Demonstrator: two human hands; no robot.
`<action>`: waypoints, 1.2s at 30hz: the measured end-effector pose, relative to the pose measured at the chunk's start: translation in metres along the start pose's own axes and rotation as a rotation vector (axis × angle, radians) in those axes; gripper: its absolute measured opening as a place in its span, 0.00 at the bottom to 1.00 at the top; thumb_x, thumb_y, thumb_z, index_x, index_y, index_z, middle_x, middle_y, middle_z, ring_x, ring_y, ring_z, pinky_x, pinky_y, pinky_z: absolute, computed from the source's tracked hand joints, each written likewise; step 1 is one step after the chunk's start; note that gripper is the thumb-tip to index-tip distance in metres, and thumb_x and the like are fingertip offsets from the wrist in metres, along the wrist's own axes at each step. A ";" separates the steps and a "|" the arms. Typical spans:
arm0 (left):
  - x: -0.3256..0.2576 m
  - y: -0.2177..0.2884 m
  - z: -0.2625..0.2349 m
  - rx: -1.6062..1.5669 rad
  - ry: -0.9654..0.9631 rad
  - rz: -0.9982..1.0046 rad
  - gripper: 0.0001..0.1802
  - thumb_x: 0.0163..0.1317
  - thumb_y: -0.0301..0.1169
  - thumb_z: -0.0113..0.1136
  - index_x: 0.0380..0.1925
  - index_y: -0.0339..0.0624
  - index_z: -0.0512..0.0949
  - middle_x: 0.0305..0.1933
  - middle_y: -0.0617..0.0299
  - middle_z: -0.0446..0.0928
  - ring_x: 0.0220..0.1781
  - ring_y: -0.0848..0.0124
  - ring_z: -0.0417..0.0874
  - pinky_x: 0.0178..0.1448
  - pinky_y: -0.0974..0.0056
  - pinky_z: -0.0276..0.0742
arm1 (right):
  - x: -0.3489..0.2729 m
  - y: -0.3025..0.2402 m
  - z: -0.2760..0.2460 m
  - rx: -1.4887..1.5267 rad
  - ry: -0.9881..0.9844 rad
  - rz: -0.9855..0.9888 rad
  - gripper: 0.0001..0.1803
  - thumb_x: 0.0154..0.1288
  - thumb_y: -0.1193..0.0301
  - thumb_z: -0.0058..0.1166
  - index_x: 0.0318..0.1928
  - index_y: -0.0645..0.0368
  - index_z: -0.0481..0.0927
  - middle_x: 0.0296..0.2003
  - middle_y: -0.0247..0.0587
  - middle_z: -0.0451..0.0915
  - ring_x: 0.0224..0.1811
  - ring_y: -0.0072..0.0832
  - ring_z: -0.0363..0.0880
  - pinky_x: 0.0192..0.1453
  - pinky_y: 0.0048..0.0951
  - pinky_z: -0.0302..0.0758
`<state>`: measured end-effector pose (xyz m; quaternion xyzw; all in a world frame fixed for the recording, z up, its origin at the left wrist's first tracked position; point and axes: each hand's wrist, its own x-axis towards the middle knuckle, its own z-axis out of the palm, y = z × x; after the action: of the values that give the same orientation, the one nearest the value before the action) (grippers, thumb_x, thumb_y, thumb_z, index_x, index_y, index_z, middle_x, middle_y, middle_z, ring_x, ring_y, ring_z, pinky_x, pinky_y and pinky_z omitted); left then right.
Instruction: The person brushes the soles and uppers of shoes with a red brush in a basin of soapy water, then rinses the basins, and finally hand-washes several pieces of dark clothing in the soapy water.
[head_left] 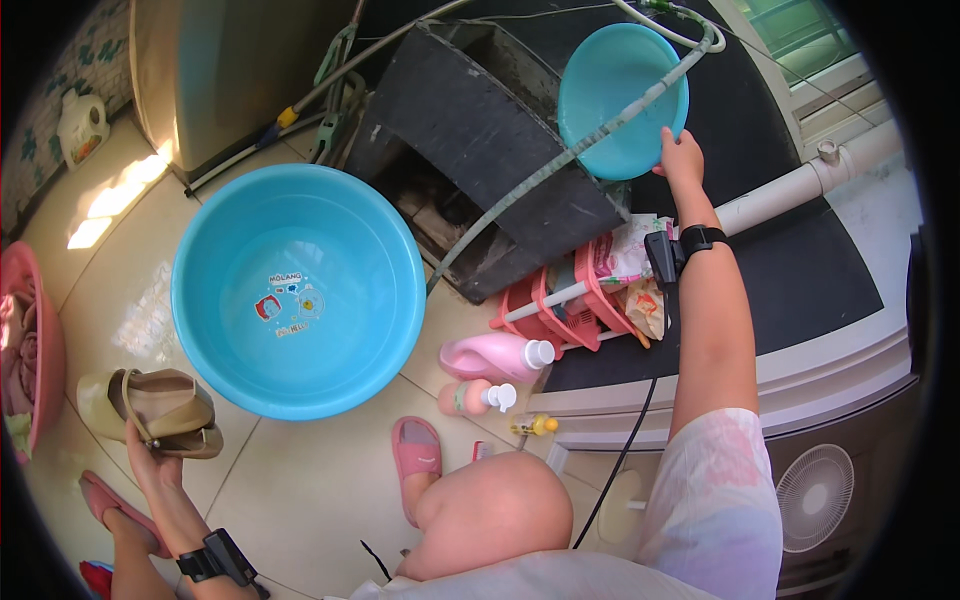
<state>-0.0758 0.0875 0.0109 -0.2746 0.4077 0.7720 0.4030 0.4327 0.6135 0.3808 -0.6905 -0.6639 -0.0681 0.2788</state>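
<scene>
My left hand is closed round a pair of beige strapped shoes at the lower left, beside the large blue basin. This basin stands on the floor with a cartoon print on its bottom; whether it holds water I cannot tell. Far off at the upper right, my right hand grips the rim of a smaller blue basin. That basin rests tilted by the dark stone sink stand, and a grey hose runs across it.
Pink detergent bottle, pump bottle, small yellow bottle and a brush sit near my knee. A pink rack stands beside the sink stand. At the left edge a pink tub holds cloth. A white pipe runs at right.
</scene>
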 end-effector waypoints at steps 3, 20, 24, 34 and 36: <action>0.006 -0.003 -0.002 0.011 0.006 0.008 0.26 0.64 0.44 0.56 0.56 0.39 0.72 0.57 0.55 0.75 0.59 0.58 0.76 0.63 0.49 0.73 | 0.000 0.008 -0.002 -0.039 0.018 -0.008 0.18 0.69 0.58 0.45 0.39 0.61 0.76 0.29 0.44 0.81 0.23 0.30 0.82 0.28 0.31 0.78; -0.031 0.011 0.007 -0.012 -0.001 0.017 0.23 0.66 0.41 0.54 0.55 0.37 0.72 0.56 0.53 0.75 0.58 0.57 0.76 0.63 0.49 0.73 | -0.033 0.073 -0.082 0.664 0.097 0.449 0.21 0.70 0.63 0.46 0.53 0.69 0.67 0.40 0.53 0.77 0.28 0.39 0.82 0.30 0.31 0.85; -0.067 0.019 0.007 -0.038 -0.083 0.064 0.24 0.68 0.40 0.50 0.57 0.37 0.70 0.59 0.49 0.72 0.61 0.54 0.74 0.66 0.46 0.70 | -0.064 0.130 -0.147 0.810 -0.076 0.540 0.23 0.70 0.65 0.48 0.55 0.72 0.63 0.42 0.56 0.76 0.37 0.43 0.83 0.34 0.30 0.86; -0.121 0.037 -0.022 -0.328 -0.101 0.083 0.20 0.64 0.36 0.53 0.53 0.41 0.73 0.59 0.52 0.74 0.59 0.52 0.75 0.65 0.40 0.68 | -0.247 -0.020 -0.187 0.597 -0.867 0.105 0.18 0.71 0.58 0.48 0.47 0.62 0.74 0.31 0.35 0.81 0.25 0.16 0.81 0.21 0.12 0.77; -0.115 0.037 -0.028 -0.338 -0.106 0.033 0.19 0.66 0.37 0.50 0.54 0.42 0.73 0.56 0.52 0.75 0.57 0.54 0.77 0.61 0.41 0.73 | -0.291 -0.061 -0.145 0.510 -1.036 0.013 0.21 0.69 0.57 0.50 0.49 0.64 0.73 0.34 0.37 0.81 0.27 0.20 0.83 0.26 0.17 0.81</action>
<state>-0.0436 0.0055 0.0982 -0.2904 0.2548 0.8495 0.3592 0.3825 0.2865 0.3845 -0.5488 -0.7049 0.4428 0.0757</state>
